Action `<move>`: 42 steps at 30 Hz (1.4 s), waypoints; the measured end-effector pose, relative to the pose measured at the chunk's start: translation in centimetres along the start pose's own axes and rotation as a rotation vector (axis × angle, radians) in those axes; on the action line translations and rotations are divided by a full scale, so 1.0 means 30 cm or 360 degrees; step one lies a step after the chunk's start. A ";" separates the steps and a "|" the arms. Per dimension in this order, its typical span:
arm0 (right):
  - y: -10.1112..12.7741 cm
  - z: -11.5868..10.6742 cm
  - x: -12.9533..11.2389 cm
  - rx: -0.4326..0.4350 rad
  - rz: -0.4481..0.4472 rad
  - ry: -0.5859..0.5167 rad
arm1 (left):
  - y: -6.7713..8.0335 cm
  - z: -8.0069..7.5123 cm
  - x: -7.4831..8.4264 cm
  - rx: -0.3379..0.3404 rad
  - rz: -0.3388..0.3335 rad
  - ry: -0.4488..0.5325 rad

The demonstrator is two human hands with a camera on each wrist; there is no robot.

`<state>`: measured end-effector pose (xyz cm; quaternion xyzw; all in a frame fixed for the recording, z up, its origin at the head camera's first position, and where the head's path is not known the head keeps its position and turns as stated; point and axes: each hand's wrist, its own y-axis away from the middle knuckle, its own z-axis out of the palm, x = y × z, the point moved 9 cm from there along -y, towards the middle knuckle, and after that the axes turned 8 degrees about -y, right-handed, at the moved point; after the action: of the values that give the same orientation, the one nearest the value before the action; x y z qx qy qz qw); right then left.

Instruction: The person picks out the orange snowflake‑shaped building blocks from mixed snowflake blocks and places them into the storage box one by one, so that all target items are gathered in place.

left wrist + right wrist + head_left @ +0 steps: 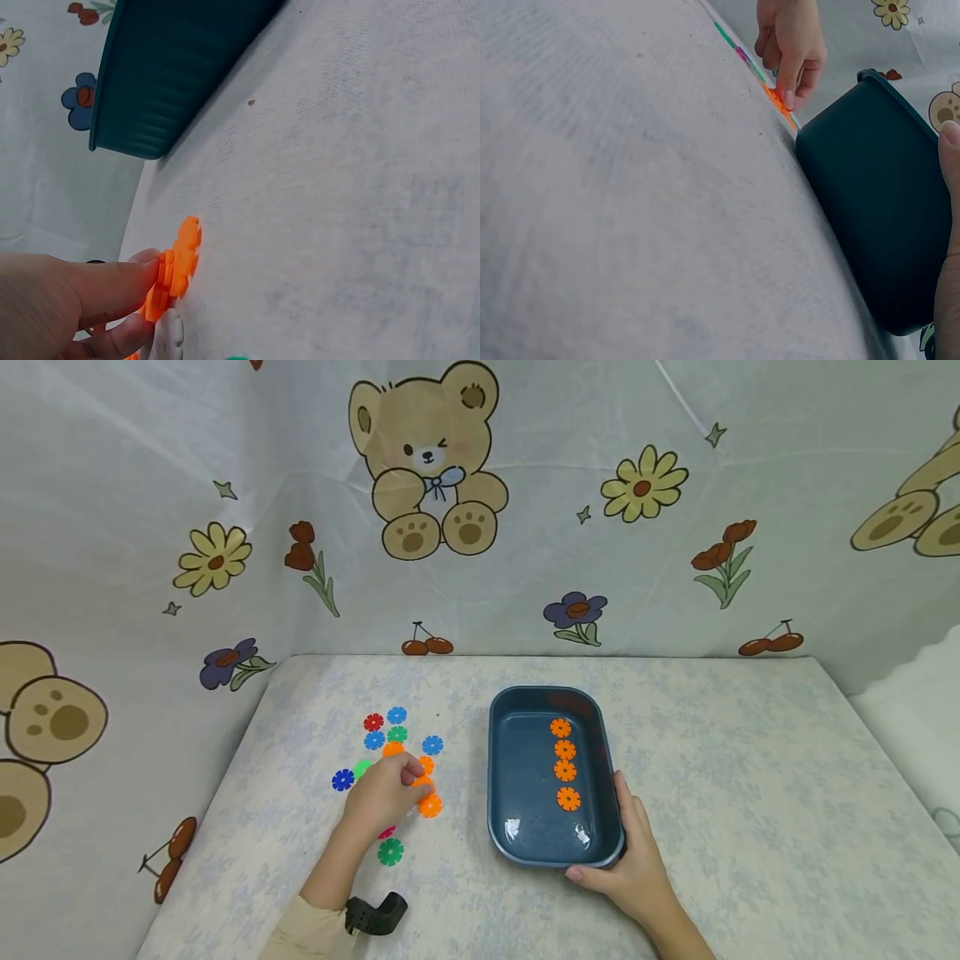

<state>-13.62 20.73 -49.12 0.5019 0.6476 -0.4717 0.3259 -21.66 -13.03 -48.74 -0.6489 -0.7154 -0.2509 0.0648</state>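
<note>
My left hand (384,792) is over the loose pieces on the left, its thumb and fingertips pinching an orange notched plastic disc (161,289). Other orange discs (430,806) lie right by the fingertips, and part of the group is hidden under the hand. A dark blue rectangular tub (517,793) stands to the right. Inside it, several orange discs (565,749) form a rough column along the right side. My right hand (637,868) holds the tub at its near right corner, thumb at the front rim and fingers along the right wall.
Around the left hand lie blue (432,745), red (373,722) and green discs (391,852). A black band (377,914) is on the left wrist. The pale patterned tabletop (750,777) meets a hanging cloth (540,527) printed with bears and flowers.
</note>
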 end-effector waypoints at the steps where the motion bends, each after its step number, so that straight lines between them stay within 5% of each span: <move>1: 0.000 0.000 0.000 -0.0001 0.0002 0.0000 | 0.002 0.001 0.000 -0.0001 0.0002 0.0010; 12: -0.001 -0.002 0.007 0.0014 -0.0024 -0.0015 | 0.021 0.009 0.024 -0.0065 0.0103 0.0025; 20: -0.003 -0.002 0.008 0.0005 0.0015 -0.0013 | 0.029 -0.005 0.040 0.0022 0.0160 0.0016; 25: -0.005 -0.003 0.004 -0.0001 0.0020 0.0001 | 0.057 -0.036 0.062 0.0013 0.0137 0.0228; 29: -0.004 -0.003 0.008 0.0002 0.0013 0.0007 | 0.089 -0.056 0.127 -0.0049 0.0213 0.0465; 33: -0.002 -0.004 0.010 0.0002 0.0010 0.0000 | 0.129 -0.050 0.239 -0.0140 0.0395 0.0557; 38: 0.000 -0.005 0.008 -0.0001 0.0018 -0.0003 | 0.157 0.025 0.389 -0.0301 0.0593 0.0525; 42: 0.004 -0.002 0.006 -0.0001 0.0003 -0.0013 | 0.161 0.082 0.481 -0.0313 0.0713 0.0364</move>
<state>-13.55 20.84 -49.30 0.5004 0.6460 -0.4732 0.3291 -18.59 1.15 -43.51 -0.7617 -0.5142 -0.3702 0.1356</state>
